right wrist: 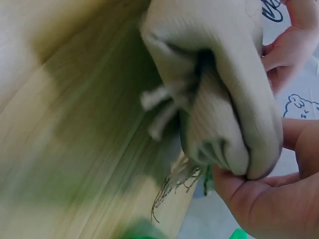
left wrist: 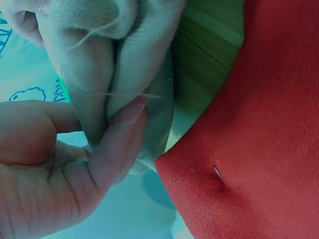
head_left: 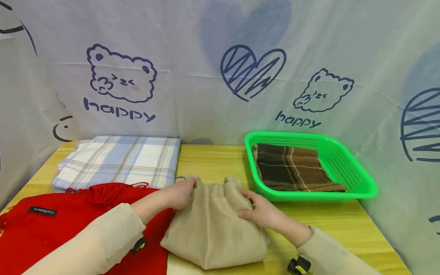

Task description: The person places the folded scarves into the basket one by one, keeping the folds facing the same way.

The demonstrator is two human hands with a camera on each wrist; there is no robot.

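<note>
A folded beige scarf is held up between both hands near the front middle of the table. My left hand pinches its upper left edge; in the left wrist view, thumb and fingers of that hand close on the layered cloth. The right side of the scarf is gripped by my right hand. Rolled layers of the beige scarf show in the right wrist view, with loose fringe strands below and the right hand pinching the end.
Left of the beige scarf lies a red scarf with a dark label. Behind it is a folded blue-and-white plaid cloth. A green basket at the back right holds a folded brown plaid scarf. A printed curtain hangs behind the wooden table.
</note>
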